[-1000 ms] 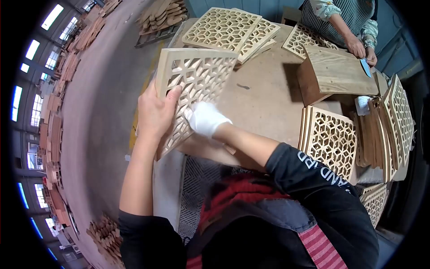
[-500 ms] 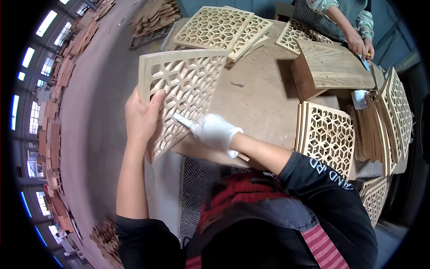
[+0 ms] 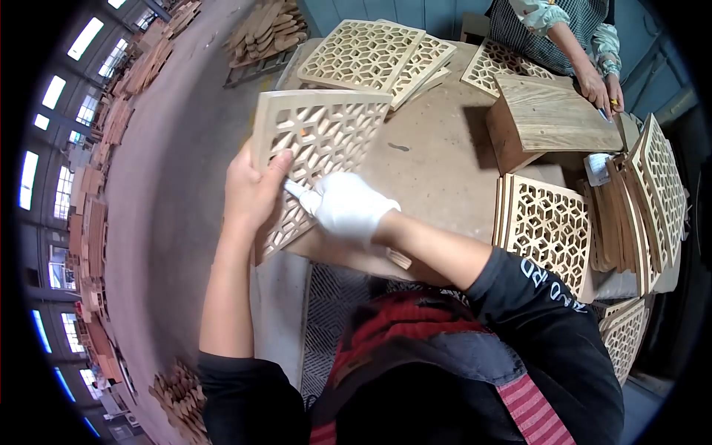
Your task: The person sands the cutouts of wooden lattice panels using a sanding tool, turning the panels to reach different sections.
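A pale wooden lattice panel with a cut-out geometric pattern stands tilted above the table's near left side. My bare left hand grips its left edge, thumb on the front face and the other fingers mostly hidden behind. In a white glove, my right hand is closed around a narrow, pale, blade-like tool. The tool's tip is at the lattice openings, close to my left thumb; whether it touches the wood I cannot tell. Below the gloved hand, a small wooden piece lies at the table edge.
More lattice panels lie stacked on the table at the back. Others stand at the right, beside a wooden stand. Across the table, a co-worker's hands hold a small tool. Wood piles stand on the floor.
The panel and both my hands appear slightly further right in view. My right hand's tool has shifted against the lattice, nearer my left thumb. The co-worker's hands have moved a little.
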`<state>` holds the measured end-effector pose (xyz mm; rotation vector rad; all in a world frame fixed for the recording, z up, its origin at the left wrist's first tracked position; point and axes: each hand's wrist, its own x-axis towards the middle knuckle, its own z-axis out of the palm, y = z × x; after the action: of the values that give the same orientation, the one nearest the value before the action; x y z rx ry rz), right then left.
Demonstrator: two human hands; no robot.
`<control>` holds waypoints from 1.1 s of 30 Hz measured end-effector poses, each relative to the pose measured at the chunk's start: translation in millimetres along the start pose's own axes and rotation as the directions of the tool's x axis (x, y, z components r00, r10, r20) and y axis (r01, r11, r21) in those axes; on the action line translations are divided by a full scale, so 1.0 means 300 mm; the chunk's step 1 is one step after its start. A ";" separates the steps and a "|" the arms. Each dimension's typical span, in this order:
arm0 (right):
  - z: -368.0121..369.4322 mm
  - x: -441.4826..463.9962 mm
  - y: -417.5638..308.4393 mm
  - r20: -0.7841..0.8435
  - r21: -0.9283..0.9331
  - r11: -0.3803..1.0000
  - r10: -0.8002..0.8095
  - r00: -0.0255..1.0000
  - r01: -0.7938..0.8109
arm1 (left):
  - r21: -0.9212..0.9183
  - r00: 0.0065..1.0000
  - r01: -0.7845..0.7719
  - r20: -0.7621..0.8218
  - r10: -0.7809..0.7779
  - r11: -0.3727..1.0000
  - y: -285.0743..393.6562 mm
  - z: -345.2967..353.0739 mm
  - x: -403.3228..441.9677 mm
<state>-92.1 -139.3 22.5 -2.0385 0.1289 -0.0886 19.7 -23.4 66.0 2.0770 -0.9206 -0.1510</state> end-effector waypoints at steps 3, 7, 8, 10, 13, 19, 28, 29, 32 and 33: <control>0.026 0.050 0.024 -0.023 0.068 0.998 -0.013 1.000 0.015 | 0.108 1.000 -0.013 -0.019 0.015 0.994 0.044 0.040 -0.009; 0.030 0.058 0.016 0.021 0.167 0.977 0.129 0.991 -0.131 | 0.111 0.997 0.071 0.006 -0.072 0.991 0.073 0.036 0.007; 0.043 0.059 0.027 0.011 0.198 0.965 0.171 0.985 -0.169 | 0.126 0.998 0.062 -0.016 -0.060 0.990 0.053 0.030 0.017; 0.042 0.034 0.046 -0.010 0.142 0.985 0.106 0.994 -0.103 | 0.155 0.997 0.045 -0.069 -0.035 0.987 0.025 0.019 0.034; 0.064 0.042 0.036 -0.049 0.241 0.965 0.118 0.992 -0.103 | 0.160 0.997 0.058 -0.061 -0.049 0.985 0.054 0.043 0.002; -0.007 0.028 -0.016 0.078 0.120 0.988 0.093 0.993 -0.102 | 0.140 0.998 0.047 -0.045 -0.041 0.989 0.035 0.030 0.022; 0.049 0.068 0.051 0.012 0.278 0.958 0.067 0.998 -0.068 | 0.071 0.994 0.097 -0.048 -0.094 0.993 0.069 0.046 -0.005; 0.074 0.059 0.098 -0.105 0.048 0.987 -0.149 0.983 0.155 | 0.138 0.994 0.082 -0.086 -0.070 0.987 0.039 0.033 0.010; 0.040 0.018 0.053 -0.003 0.144 0.990 -0.004 1.000 0.004 | 0.163 0.988 0.096 -0.135 -0.075 0.982 0.018 0.023 0.004; 0.019 0.025 0.022 0.084 0.232 0.963 0.122 0.989 -0.138 | 0.163 0.991 0.091 -0.116 -0.073 0.982 0.028 0.029 -0.006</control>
<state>-84.4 -138.3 14.1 -1.7866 0.1992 0.0469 10.3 -31.1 66.1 2.2559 -0.8051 -0.0021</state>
